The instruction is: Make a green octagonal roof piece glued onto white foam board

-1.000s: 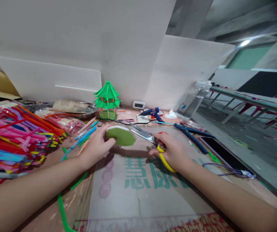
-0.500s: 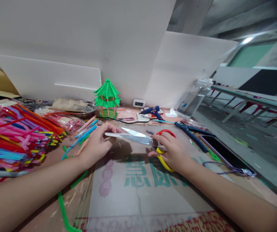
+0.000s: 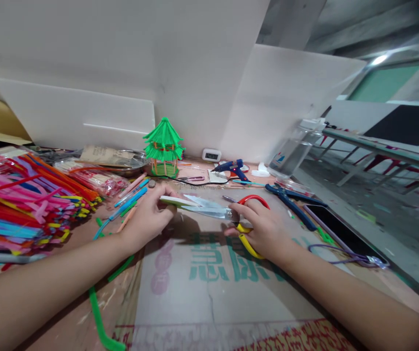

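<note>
My left hand pinches a thin, flat white-and-green piece between thumb and fingers, seen nearly edge-on. Scissors with red and yellow handles are gripped in my right hand. Their blades stand apart and point left, with the tips at the flat piece; whether they touch it I cannot tell. Both hands are above a sheet with printed characters. Behind them stands a small green pagoda model of fuzzy stems and sticks.
Bundled pipe cleaners fill the left side. A blue glue gun, a small digital clock and a clear bottle are at the back. Blue-handled pliers and a phone lie right. Green stems lie near my left forearm.
The flat piece has tilted in my left hand, so its green side shows more. The scissors stay almost in place, with their blades slightly closer together.
</note>
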The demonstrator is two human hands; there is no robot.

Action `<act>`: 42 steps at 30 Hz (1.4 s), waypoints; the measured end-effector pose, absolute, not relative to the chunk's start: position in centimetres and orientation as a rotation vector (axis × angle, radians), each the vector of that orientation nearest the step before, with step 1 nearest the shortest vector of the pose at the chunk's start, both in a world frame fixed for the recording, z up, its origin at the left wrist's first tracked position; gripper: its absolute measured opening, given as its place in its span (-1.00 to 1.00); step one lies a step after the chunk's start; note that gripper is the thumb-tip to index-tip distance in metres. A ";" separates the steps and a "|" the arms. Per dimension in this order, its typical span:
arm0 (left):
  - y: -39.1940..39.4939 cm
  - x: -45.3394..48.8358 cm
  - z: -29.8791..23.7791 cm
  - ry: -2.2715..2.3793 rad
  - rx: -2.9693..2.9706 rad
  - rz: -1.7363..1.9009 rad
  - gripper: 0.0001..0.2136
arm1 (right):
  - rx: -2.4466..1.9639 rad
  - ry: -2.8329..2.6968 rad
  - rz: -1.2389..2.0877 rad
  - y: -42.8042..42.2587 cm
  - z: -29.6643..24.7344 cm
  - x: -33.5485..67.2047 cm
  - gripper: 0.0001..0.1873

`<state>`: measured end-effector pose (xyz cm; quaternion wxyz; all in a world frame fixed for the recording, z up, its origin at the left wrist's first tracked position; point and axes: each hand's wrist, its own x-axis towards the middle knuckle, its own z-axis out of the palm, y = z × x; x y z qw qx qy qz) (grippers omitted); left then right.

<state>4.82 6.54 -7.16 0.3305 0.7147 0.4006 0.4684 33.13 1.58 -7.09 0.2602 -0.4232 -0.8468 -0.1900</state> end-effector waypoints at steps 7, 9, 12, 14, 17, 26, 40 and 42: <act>6.5 4.9 -7.2 1.025 1.855 1.227 -0.93 | -1.163 -2.308 -0.380 1.6 -7.1 33.1 -0.53; 6.4 5.0 -7.1 1.041 1.823 1.191 -0.93 | -1.170 -2.301 -0.351 1.6 -7.1 33.0 -0.53; 6.3 5.2 -7.1 1.053 1.779 1.156 -0.92 | -1.194 -2.301 -0.323 1.5 -7.0 33.0 -0.50; 6.2 5.2 -7.1 1.049 1.782 1.178 -0.92 | -1.207 -2.306 -0.325 1.5 -7.0 33.0 -0.50; 6.2 5.2 -7.1 1.066 1.786 1.182 -0.92 | -1.204 -2.309 -0.334 1.5 -7.0 33.0 -0.50; 6.1 5.1 -7.0 1.073 1.765 1.143 -0.90 | -1.183 -2.302 -0.343 1.4 -7.0 33.0 -0.50; 6.4 5.0 -7.2 1.037 1.817 1.182 -0.92 | -1.242 -2.228 -0.262 1.5 -7.4 33.5 -0.39; 6.4 5.0 -7.1 1.012 1.836 1.194 -0.92 | -1.266 -2.261 -0.280 0.9 -7.2 33.5 -0.41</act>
